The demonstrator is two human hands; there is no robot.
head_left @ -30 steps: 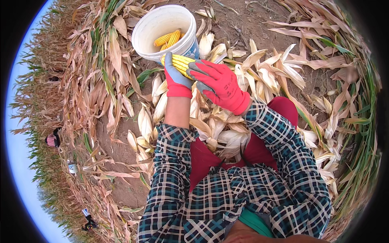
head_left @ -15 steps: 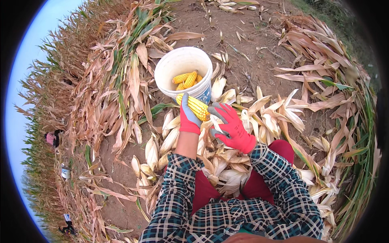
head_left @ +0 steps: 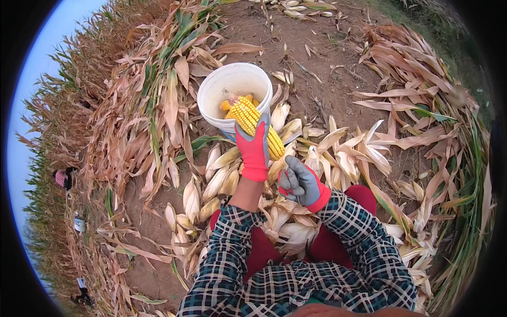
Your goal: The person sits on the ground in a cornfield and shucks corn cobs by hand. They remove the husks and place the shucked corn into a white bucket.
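Observation:
My left hand, in a red and grey work glove, is wrapped round a bare yellow corn cob. The cob slants from over the bucket's near rim down toward my right hand, and the glove covers part of its middle. Lower right of it, my right hand, gloved alike, is apart from the cob with its fingers curled in; whatever may be inside them is hidden. The white bucket stands just beyond my left hand, with a few yellow cobs lying in it, partly covered by the held one.
Ears in pale husks and loose husks lie between my knees and the bucket. Dry stalks are heaped on the left, more stalks on the right. At far left are a person and another bucket.
My left hand has turned and shifted slightly forward, bringing the cob's far end over the bucket rim. My right hand has drawn back from the cob, turned its palm up and curled its fingers.

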